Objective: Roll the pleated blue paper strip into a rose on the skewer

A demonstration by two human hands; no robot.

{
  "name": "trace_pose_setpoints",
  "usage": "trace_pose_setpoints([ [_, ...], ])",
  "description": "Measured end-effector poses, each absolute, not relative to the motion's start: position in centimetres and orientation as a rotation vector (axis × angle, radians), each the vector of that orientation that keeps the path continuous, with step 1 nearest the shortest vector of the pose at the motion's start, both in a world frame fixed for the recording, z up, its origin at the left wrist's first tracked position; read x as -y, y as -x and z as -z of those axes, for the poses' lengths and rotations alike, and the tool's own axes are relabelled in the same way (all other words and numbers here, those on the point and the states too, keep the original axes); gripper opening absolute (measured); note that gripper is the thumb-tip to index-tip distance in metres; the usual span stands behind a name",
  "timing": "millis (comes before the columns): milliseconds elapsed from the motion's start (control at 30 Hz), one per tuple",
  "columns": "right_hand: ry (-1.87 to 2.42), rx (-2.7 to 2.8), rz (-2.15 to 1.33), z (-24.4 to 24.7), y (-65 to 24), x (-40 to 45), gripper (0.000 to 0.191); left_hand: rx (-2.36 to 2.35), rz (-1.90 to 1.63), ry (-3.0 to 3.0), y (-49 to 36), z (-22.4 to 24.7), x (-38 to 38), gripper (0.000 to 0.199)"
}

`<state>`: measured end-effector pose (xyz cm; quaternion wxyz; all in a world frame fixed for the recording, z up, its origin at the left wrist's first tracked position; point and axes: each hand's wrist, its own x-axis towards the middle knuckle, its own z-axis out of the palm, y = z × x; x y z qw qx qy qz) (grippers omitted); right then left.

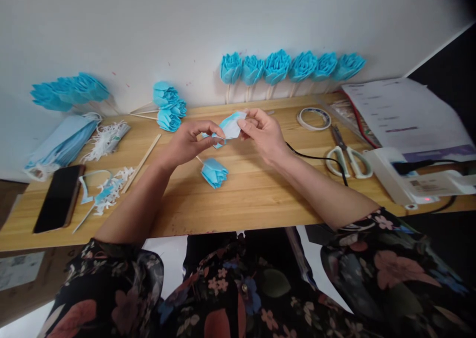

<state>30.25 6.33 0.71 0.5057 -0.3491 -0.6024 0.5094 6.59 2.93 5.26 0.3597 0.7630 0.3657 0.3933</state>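
Note:
A small blue and white piece of thin material [232, 126] is held up between my two hands over the middle of the table. My left hand [193, 139] pinches its left, lower end. The thumb and fingers of my right hand [263, 134] close on its right side. Just below my left hand, a blue flower [214, 173] lies on the wood, its thin stick pointing up and left. Another blue scrap [219, 143] shows partly behind the held piece.
Blue flowers [277, 66] lean along the wall, with more [70, 91] at left. Masks [65, 142], a phone [58, 198] and wooden sticks [142, 163] lie left. Tape [314, 119], scissors [347, 154], a black cable [308, 155], papers [409, 112] and a white device [394, 177] are right.

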Motion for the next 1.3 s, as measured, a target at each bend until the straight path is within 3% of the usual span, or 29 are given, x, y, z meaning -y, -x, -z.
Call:
trace_pose_setpoints([
  [200, 0.849, 1.509, -1.134, 0.5, -30.7, -7.2, 0.065, -1.015, -1.059, -1.984, -6.5, -5.1, -2.7, 0.037],
  [467, 0.874, 1.622, -0.870, -1.4, -32.1, -6.6, 0.055, -1.119, -0.975, -2.037, -6.3, -6.3, -2.3, 0.061],
  [633, 0.809, 1.905, -0.526, -2.9, -32.5, -5.6, 0.038, -1.113, -0.954, -2.066, -6.8, -6.3, -2.1, 0.063],
  [800, 0.817, 2.059, -0.396, -2.5, -31.8, -5.4, 0.017, -1.091, -0.896, -2.114, -7.2, -6.1, -1.8, 0.064],
  [900, 0.888, 1.985, -0.483, -2.0, -31.3, -5.5, 0.017, -1.042, -0.999, -2.082, -7.4, -5.7, -1.9, 0.059],
  [1033, 0.949, 1.631, -0.886, -1.7, -30.9, -5.9, 0.024, -1.000, -1.235, -1.922, -7.6, -5.1, -2.3, 0.057],
  [1167, 0.914, 1.331, -1.241, -1.6, -30.5, -5.9, 0.024, -1.061, -1.125, -1.959, -7.8, -5.2, -2.1, 0.050],
  [1300, 0.886, 1.252, -1.377, -1.7, -29.8, -4.9, 0.028, -1.093, -0.984, -2.105, -8.6, -5.6, -1.3, 0.040],
])
